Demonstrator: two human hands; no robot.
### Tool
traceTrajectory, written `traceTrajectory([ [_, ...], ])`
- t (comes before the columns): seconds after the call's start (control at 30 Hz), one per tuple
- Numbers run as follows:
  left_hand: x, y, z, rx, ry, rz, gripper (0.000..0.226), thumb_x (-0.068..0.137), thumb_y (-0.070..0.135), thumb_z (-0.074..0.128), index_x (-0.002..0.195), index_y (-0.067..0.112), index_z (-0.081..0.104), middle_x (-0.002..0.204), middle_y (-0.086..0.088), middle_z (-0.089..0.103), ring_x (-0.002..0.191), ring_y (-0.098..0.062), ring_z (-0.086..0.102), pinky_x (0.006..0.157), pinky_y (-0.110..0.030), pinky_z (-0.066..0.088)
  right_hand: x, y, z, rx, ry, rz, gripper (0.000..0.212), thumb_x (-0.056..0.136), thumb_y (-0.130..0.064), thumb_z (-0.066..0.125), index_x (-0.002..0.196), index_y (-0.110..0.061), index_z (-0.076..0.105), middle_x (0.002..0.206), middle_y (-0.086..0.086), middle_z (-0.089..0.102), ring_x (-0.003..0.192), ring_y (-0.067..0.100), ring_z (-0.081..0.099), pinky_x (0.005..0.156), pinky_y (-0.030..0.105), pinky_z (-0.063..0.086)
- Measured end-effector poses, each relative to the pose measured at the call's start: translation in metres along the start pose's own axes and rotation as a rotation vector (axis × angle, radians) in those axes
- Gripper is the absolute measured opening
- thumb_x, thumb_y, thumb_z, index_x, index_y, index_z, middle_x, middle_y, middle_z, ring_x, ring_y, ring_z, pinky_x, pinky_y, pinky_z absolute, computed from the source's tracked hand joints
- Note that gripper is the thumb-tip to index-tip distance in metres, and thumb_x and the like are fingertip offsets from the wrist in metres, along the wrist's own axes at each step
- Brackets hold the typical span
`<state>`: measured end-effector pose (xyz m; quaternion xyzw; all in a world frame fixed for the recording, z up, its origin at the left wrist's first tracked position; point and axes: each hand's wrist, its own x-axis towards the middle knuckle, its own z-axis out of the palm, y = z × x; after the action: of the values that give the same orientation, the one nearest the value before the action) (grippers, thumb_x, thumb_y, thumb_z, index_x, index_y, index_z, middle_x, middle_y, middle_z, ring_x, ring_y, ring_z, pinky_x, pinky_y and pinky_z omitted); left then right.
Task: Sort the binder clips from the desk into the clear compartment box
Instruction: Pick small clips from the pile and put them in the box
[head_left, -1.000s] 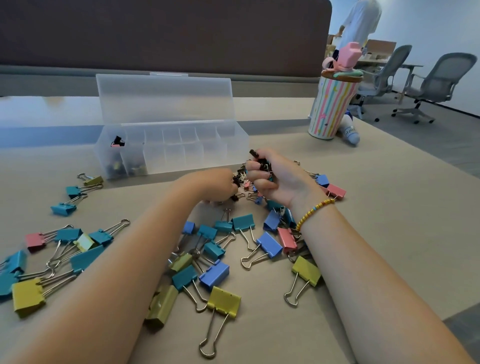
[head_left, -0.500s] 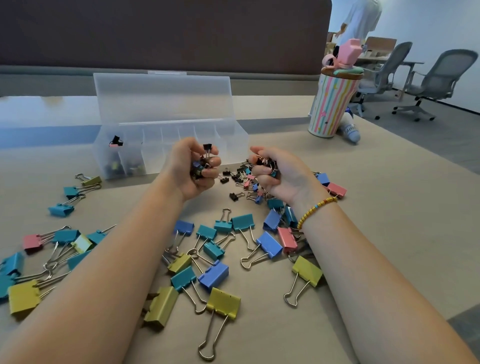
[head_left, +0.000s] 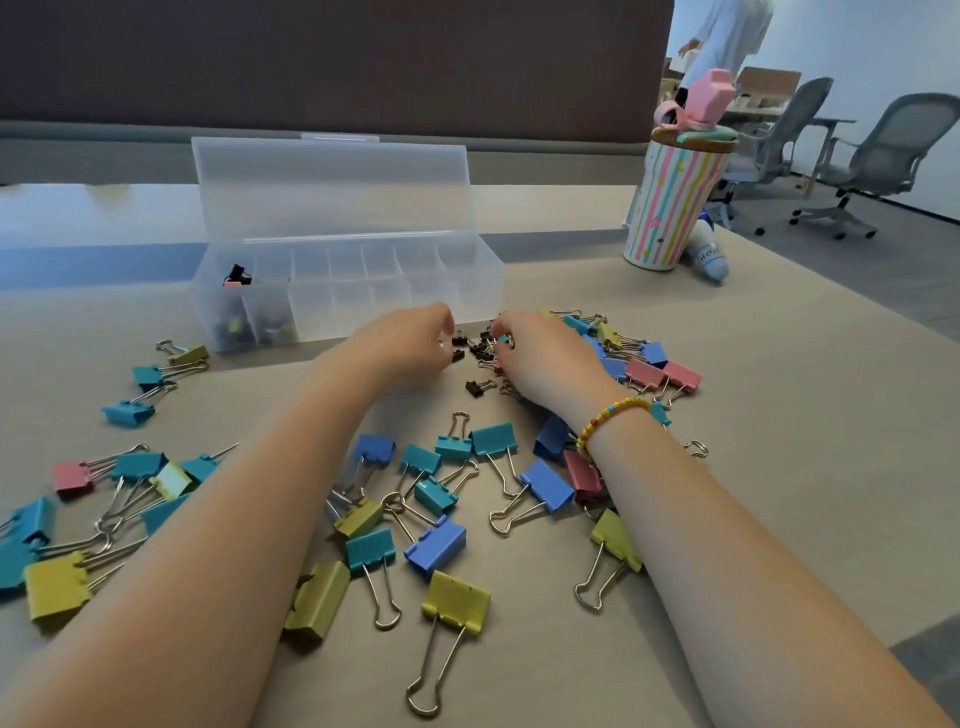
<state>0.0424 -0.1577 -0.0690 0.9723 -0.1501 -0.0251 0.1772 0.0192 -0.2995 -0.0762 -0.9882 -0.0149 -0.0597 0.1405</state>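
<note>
Both our forearms reach forward over the desk (head_left: 779, 415), palms down, and meet at the small heap of black binder clips (head_left: 475, 347) just in front of the clear compartment box (head_left: 337, 291). Our left hand (head_left: 400, 345) has its fingers curled downward at the heap's nine o'clock side, with a glint of metal at the fingertips; whether it actually holds a clip we cannot tell. Our right hand (head_left: 545, 364), a beaded bracelet (head_left: 608, 418) on its wrist, pinches a small clip (head_left: 503, 340) between thumb and fingers at the heap's three o'clock. The right palm hides part of the heap, and both arms cover several large coloured clips (head_left: 452, 597) scattered toward six o'clock. The box stands open at twelve o'clock, lid upright; dark clips in its leftmost compartments are blurred through the plastic. At two o'clock stands a striped cup (head_left: 670, 208), with office chairs (head_left: 883, 156) beyond.
</note>
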Motion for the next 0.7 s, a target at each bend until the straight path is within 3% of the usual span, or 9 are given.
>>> traceTrajectory([
  [0.17, -0.007, -0.002, -0.002, 0.158, -0.153, 0.068, 0.03, 0.098, 0.024, 0.041, 0.127, 0.015, 0.039, 0.122, -0.013, 0.056, 0.095, -0.022, 0.047, 0.08, -0.029, 0.035, 0.001, -0.002, 0.002, -0.117, -0.064, -0.056, 0.028, 0.098, -0.021, 0.041, 0.12, -0.018, 0.057, 0.117, 0.008, 0.061, 0.105, 0.026, 0.056, 0.088, 0.041, 0.05],
  [0.3, -0.009, 0.0, -0.004, 0.199, -0.169, 0.068, 0.029, 0.099, 0.026, 0.039, 0.124, 0.011, 0.043, 0.121, -0.011, 0.056, 0.101, -0.024, 0.05, 0.079, -0.027, 0.034, -0.002, -0.003, -0.002, -0.118, -0.09, -0.057, 0.026, 0.097, -0.028, 0.045, 0.119, -0.018, 0.055, 0.117, 0.007, 0.059, 0.106, 0.025, 0.054, 0.088, 0.04, 0.049],
  [0.4, -0.009, 0.003, -0.005, 0.225, -0.2, 0.052, 0.03, 0.099, 0.024, 0.039, 0.12, 0.005, 0.047, 0.104, -0.013, 0.057, 0.086, -0.021, 0.047, 0.071, -0.027, 0.037, -0.005, -0.003, -0.005, -0.079, -0.125, -0.064, 0.027, 0.096, -0.029, 0.047, 0.12, -0.019, 0.054, 0.12, 0.007, 0.057, 0.108, 0.024, 0.052, 0.089, 0.038, 0.048],
  [0.57, -0.012, 0.014, -0.009, 0.311, -0.271, 0.08, 0.031, 0.099, 0.02, 0.037, 0.108, -0.004, 0.055, 0.066, -0.004, 0.04, 0.06, -0.014, 0.036, 0.055, -0.025, 0.03, -0.006, -0.006, -0.014, 0.061, -0.263, -0.02, 0.028, 0.094, -0.025, 0.051, 0.113, -0.008, 0.062, 0.115, 0.012, 0.061, 0.101, 0.024, 0.059, 0.082, 0.032, 0.049],
  [0.63, -0.013, 0.018, -0.009, 0.351, -0.296, 0.068, 0.029, 0.099, 0.02, 0.036, 0.102, -0.001, 0.055, 0.066, -0.009, 0.04, 0.061, -0.015, 0.035, 0.057, -0.027, 0.035, -0.005, -0.006, -0.015, 0.091, -0.316, -0.021, 0.028, 0.093, -0.026, 0.054, 0.106, -0.005, 0.066, 0.105, 0.013, 0.066, 0.089, 0.023, 0.062, 0.073, 0.03, 0.051],
  [0.7, -0.013, 0.02, -0.008, 0.38, -0.293, 0.06, 0.028, 0.099, 0.022, 0.035, 0.082, 0.006, 0.049, 0.065, -0.01, 0.039, 0.062, -0.017, 0.035, 0.056, -0.025, 0.034, -0.005, -0.006, -0.015, 0.106, -0.339, -0.02, 0.027, 0.091, -0.027, 0.055, 0.102, -0.005, 0.067, 0.092, 0.01, 0.064, 0.077, 0.018, 0.056, 0.061, 0.024, 0.044],
])
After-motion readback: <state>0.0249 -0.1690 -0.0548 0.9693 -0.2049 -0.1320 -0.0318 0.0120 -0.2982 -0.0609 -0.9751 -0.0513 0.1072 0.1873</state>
